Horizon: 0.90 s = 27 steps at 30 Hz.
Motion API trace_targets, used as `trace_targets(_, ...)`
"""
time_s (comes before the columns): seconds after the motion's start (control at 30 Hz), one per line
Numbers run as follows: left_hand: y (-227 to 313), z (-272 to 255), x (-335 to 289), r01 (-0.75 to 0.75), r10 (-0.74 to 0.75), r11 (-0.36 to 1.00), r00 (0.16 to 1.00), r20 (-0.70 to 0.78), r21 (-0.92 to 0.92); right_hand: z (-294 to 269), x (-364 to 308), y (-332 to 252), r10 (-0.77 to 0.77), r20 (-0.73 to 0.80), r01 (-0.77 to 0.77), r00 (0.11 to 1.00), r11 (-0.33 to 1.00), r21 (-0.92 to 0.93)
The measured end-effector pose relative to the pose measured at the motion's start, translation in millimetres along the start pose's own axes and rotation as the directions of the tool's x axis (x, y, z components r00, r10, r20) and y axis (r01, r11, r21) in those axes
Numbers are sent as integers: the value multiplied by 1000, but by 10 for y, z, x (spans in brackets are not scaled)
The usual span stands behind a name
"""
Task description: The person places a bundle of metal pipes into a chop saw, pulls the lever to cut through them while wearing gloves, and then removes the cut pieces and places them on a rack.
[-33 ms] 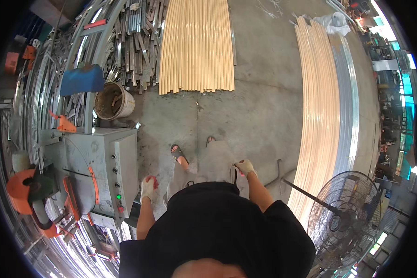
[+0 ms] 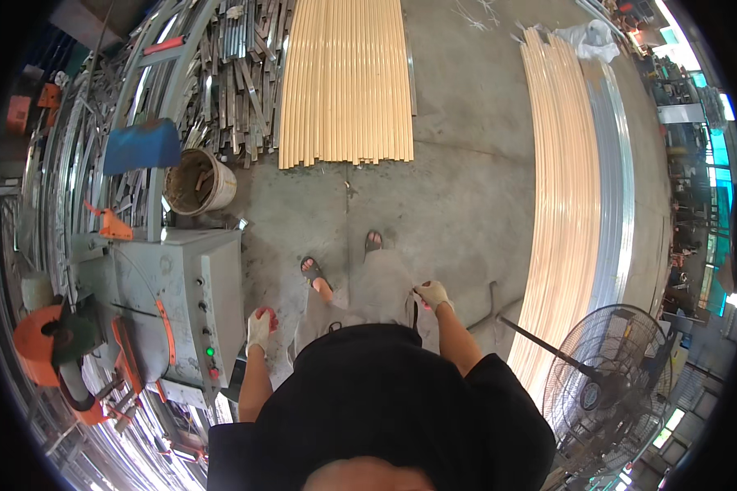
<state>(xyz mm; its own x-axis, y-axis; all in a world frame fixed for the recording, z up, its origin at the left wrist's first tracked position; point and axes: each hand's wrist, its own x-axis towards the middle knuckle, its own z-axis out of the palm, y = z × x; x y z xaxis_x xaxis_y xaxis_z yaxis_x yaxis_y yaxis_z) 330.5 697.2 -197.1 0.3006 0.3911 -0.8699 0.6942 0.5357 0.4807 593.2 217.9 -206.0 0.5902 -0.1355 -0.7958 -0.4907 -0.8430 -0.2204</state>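
My left hand point(image 2: 259, 327), in a pale glove with red on its finger side, hangs beside a grey machine cabinet point(image 2: 216, 307). Its fingers turn partly away; whether they grip anything is hidden. At my right thigh, my right hand point(image 2: 434, 294) wears a similar glove with its fingers curled in. Dark fingertips and a spot of red show there, but what it closes on, if anything, I cannot make out. A dark strap-like strip point(image 2: 416, 315) on my clothing lies close to that hand. Both arms hang low, away from the stacked profiles.
Cream profiles point(image 2: 348, 82) lie ahead, and a second long stack point(image 2: 561, 196) lies right, near a standing fan point(image 2: 606, 380). A bucket point(image 2: 219, 186) of scraps stands beside metal offcuts point(image 2: 250, 90). The machine's orange guard point(image 2: 37, 345) is at left. Concrete floor point(image 2: 467, 196) spans between the stacks.
My right foot shows further forward, its sandal now in fuller view. My left hand has shifted very slightly left and forward; my right hand stays nearly where it was.
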Motion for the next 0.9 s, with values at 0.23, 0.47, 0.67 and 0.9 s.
trace_targets(0.23,963,984,532,-41,40,989,999,7,139,-390,1551,-1125,71,153,-111,986,957,268)
trace_targets(0.47,836,1745,760,251,-242,916,968,-69,312,287,4947,-1609,36,425,-423,904,205,882)
trace_targets(0.67,591,1912,330,408,-412,777,905,-103,479,1101,7105,-2172,34,441,-437,897,-92,895)
trace_targets(0.9,554,2055,-7,749,-704,662,619,-349,-7,1530,7996,-2511,98,288,-216,953,-448,867)
